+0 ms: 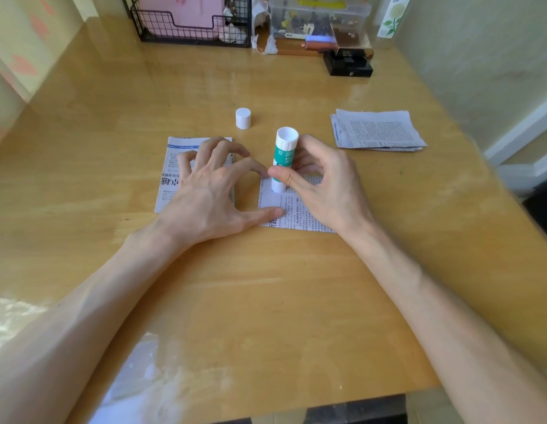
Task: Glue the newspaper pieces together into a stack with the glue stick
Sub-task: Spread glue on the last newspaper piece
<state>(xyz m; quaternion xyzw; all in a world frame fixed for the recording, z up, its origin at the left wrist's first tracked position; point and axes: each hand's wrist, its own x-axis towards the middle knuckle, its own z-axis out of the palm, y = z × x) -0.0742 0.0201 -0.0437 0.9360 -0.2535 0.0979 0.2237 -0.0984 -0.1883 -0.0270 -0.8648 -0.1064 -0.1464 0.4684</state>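
Here the right hand (324, 185) gripped the glue stick (283, 157), thumb across the front of the tube and fingers curled behind it. The stick stood upright with its lower end on a newspaper piece (296, 214) lying flat near the middle of the table (266, 286). The left hand (211, 191) held nothing. Its fingers were spread and arched over a second newspaper piece (174, 166) just to the left, while its thumb pressed the left edge of the middle piece. The white cap (243, 118) stood apart, farther back. A pile of newspaper pieces (377, 130) lay well off to the right. A wire basket (189, 29), a clear box (321, 16) and a black box (351, 64) sat along the far edge.
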